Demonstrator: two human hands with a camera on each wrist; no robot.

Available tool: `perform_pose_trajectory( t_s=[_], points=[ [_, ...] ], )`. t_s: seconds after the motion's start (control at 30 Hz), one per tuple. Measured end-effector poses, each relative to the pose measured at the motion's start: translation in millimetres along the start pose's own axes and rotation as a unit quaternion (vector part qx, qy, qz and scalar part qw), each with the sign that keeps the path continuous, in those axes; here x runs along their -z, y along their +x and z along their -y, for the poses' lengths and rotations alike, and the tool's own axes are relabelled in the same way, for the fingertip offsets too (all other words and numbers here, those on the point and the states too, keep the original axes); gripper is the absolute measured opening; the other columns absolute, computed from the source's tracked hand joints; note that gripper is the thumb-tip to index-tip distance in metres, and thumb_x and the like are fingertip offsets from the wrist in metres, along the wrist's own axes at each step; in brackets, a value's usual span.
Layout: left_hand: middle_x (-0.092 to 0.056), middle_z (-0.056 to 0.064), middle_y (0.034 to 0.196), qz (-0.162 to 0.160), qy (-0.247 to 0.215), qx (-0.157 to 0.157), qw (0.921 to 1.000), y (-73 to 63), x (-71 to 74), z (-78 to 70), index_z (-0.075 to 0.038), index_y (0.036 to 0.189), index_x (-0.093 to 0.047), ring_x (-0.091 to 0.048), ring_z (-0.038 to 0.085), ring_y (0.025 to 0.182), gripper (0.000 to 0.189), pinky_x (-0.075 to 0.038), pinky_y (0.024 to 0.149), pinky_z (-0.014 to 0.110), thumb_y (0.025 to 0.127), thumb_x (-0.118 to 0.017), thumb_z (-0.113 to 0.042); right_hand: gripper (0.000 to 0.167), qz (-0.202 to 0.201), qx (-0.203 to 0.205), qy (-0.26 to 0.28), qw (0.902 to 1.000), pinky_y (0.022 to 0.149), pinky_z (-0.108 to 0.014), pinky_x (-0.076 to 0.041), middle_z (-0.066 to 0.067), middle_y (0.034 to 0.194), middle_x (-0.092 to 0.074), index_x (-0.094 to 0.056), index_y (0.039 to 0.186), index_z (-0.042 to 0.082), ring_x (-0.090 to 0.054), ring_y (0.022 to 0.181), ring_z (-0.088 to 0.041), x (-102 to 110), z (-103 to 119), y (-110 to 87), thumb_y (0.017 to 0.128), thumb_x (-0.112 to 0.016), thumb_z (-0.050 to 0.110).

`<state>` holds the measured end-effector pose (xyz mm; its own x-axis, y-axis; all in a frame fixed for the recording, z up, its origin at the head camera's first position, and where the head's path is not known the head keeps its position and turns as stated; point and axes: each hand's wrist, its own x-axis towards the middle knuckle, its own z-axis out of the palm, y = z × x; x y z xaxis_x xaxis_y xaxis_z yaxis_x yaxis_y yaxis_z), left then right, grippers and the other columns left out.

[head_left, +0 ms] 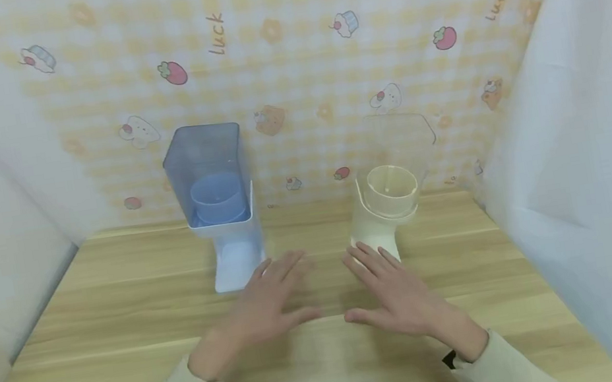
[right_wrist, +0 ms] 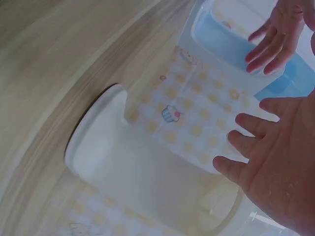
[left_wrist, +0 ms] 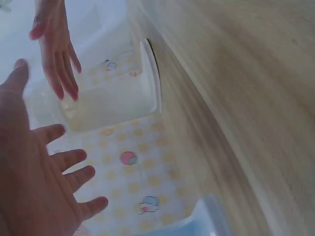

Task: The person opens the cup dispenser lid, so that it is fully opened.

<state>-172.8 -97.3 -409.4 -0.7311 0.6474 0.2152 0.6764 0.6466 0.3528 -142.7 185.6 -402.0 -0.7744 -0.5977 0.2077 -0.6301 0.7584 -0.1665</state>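
Both hands hang over the wooden table with fingers spread and nothing in them. In the head view the left hand [head_left: 270, 303] is nearest a pale blue stand [head_left: 237, 258], which carries a see-through blue square bin [head_left: 204, 157] with a round collar inside. The right hand [head_left: 391, 294] is in front of a cream stand [head_left: 372, 230], partly covering its base. A clear bin with a round cream collar [head_left: 392, 187] tops that stand. In the left wrist view the left palm [left_wrist: 39, 177] faces the other hand. The right wrist view likewise shows the right palm [right_wrist: 280, 167] bare.
A wooden tabletop [head_left: 124, 333] extends under both stands. Behind it hangs a yellow checked backdrop [head_left: 299, 72] with strawberry and cupcake prints. White cloth walls [head_left: 597, 171] close in the left and right sides.
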Motion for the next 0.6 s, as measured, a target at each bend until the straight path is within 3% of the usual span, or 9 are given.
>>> perform_pose_trajectory(
  t_s=[0.1, 0.2, 0.3, 0.47, 0.6],
  points=[
    [-0.031, 0.007, 0.163, 0.001, -0.121, 0.048, 0.9915, 19.8, -0.5, 10.7, -0.023, 0.157, -0.029, -0.032, 0.030, 0.149, 0.075, -0.026, 0.121, 0.056, 0.096, -0.053, -0.060, 0.089, -0.004, -0.037, 0.043, 0.9984, 0.120, -0.059, -0.025, -0.015, 0.164, -0.024, -0.022, 0.158, 0.007, -0.022, 0.152, -0.035, 5.1, -10.6, -1.8, 0.095, -0.055, 0.060],
    [-0.029, 0.005, 0.163, 0.002, -0.239, 0.089, 0.9669, 45.8, -5.0, 16.4, -0.025, 0.159, -0.022, -0.030, 0.030, 0.149, 0.072, -0.027, 0.120, 0.056, 0.100, -0.043, -0.061, 0.085, -0.024, -0.088, 0.095, 0.9912, 0.116, -0.061, -0.032, -0.017, 0.163, -0.027, -0.021, 0.158, 0.006, -0.028, 0.149, -0.038, 9.8, -23.8, -10.4, 0.097, -0.059, 0.051],
    [-0.027, 0.007, 0.164, 0.004, -0.320, 0.103, 0.9420, 69.7, -12.1, 15.0, -0.026, 0.160, -0.017, -0.028, 0.033, 0.150, 0.069, -0.027, 0.118, 0.062, 0.102, -0.034, -0.062, 0.082, -0.035, -0.148, 0.132, 0.9795, 0.114, -0.062, -0.033, -0.020, 0.162, -0.026, -0.018, 0.158, 0.003, -0.029, 0.148, -0.042, 14.1, -33.9, -20.9, 0.100, -0.055, 0.047],
    [-0.021, 0.015, 0.163, -0.012, -0.411, 0.098, 0.9063, 109.2, -23.6, 7.4, -0.021, 0.160, -0.011, -0.025, 0.041, 0.149, 0.072, -0.024, 0.116, 0.068, 0.103, -0.023, -0.063, 0.088, -0.033, -0.275, 0.168, 0.9461, 0.114, -0.066, -0.029, -0.025, 0.163, -0.019, -0.006, 0.159, 0.000, -0.028, 0.145, -0.049, 30.1, -42.7, -25.6, 0.102, -0.038, 0.059],
    [-0.022, 0.022, 0.161, -0.062, -0.481, 0.083, 0.8708, 149.3, -36.5, 3.8, -0.011, 0.159, -0.014, -0.024, 0.042, 0.149, 0.072, -0.021, 0.120, 0.064, 0.105, -0.012, -0.058, 0.087, -0.072, -0.329, 0.221, 0.9155, 0.111, -0.072, -0.028, -0.029, 0.162, -0.015, 0.005, 0.159, 0.002, -0.024, 0.143, -0.056, 61.0, -47.0, -18.0, 0.103, -0.030, 0.060]
  ],
)
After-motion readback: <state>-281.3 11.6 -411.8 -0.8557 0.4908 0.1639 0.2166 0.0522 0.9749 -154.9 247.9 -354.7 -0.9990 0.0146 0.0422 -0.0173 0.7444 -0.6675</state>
